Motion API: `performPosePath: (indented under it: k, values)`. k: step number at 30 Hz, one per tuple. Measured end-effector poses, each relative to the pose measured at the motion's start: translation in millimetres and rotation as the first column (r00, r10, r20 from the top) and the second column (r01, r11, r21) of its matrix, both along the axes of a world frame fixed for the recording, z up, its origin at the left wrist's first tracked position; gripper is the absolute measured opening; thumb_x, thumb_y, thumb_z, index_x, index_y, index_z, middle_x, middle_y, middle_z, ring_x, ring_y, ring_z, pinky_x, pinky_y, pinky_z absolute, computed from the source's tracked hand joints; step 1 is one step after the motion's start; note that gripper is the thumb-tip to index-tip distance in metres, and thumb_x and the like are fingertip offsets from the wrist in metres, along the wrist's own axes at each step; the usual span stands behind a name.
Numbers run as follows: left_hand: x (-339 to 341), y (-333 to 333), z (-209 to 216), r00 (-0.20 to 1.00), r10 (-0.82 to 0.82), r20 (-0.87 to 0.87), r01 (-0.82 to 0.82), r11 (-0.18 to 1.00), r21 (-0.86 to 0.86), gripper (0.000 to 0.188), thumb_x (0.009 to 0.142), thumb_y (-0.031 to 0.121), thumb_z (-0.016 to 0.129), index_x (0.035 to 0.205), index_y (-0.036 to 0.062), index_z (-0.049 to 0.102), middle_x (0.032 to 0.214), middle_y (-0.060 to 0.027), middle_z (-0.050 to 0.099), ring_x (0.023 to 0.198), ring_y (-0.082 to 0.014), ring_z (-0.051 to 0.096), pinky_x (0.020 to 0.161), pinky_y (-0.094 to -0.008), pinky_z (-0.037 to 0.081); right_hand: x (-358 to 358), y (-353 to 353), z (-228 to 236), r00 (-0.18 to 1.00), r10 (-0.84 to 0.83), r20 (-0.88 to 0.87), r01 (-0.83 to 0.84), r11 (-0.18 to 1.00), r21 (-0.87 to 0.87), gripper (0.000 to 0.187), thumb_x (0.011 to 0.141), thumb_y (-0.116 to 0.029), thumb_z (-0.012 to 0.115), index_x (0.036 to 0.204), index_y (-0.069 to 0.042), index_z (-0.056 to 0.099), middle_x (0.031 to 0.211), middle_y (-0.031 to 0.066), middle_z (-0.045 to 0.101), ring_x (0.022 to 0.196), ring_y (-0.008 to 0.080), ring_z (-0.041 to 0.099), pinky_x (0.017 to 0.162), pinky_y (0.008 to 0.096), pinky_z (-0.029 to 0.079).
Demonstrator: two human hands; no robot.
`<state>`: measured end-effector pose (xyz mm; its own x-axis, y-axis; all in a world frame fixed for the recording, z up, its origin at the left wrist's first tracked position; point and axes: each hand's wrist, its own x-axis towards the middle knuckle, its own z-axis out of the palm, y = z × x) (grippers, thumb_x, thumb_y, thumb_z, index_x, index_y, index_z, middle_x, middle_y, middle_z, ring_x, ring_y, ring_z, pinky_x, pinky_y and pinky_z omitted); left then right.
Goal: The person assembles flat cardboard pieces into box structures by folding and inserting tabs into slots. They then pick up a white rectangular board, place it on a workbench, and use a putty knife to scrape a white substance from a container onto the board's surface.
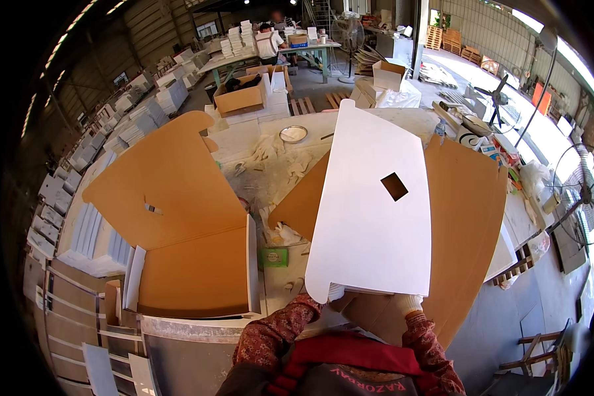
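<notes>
Red clothing (350, 353) nearest, left hand (336, 291) and right hand (409, 303) meet the white cardboard (373, 231), their grip I can't tell

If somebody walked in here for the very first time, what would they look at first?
Probably the big white cardboard panel in the middle, with a dark diamond-shaped hole and both gloved hands, left hand and right hand, at its near edge. Next might be the open brown box on the left, then the small bright green box between the two.
</notes>
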<state>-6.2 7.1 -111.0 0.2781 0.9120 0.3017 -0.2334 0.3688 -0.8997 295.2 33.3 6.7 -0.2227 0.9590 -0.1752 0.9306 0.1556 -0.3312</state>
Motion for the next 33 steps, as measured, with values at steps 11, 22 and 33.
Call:
performPosePath:
  k: [11,22,33]
  values:
    - [16,-14,62,0.103,0.299,-0.949,-0.133,0.949,0.285,0.024,0.103,0.031,0.049,0.097,0.0109,0.061,0.081,0.0011,0.059,0.067,-0.0138,0.056,0.053,-0.0312,0.049,15,6,-17,0.958,0.286,-0.016,-0.286,0.958,-0.005,0.057,0.081,-0.038,0.067,0.128,-0.006,0.064,0.133,0.0222,0.060,0.124,0.0417,0.054,0.103,0.0520,0.044]
    - [4,14,203,-0.891,-0.037,-0.453,-0.095,0.990,0.105,0.045,0.102,0.024,0.054,0.138,0.0023,0.039,0.124,-0.0127,0.058,0.112,-0.0223,0.059,0.091,-0.0360,0.051,66,-79,15,0.906,0.421,-0.040,-0.413,0.901,0.132,0.059,0.082,-0.045,0.072,0.128,-0.009,0.063,0.126,0.0186,0.063,0.115,0.0392,0.059,0.098,0.0495,0.047]
    - [23,38,266,-0.960,0.030,-0.278,-0.115,0.864,0.491,0.076,0.076,-0.002,0.050,0.151,0.0097,0.040,0.137,-0.0191,0.056,0.117,-0.0248,0.059,0.091,-0.0301,0.049,64,-66,57,0.888,0.421,-0.187,-0.365,0.890,0.274,0.067,0.090,-0.052,0.059,0.139,-0.007,0.049,0.132,0.0190,0.057,0.112,0.0340,0.060,0.096,0.0463,0.046]
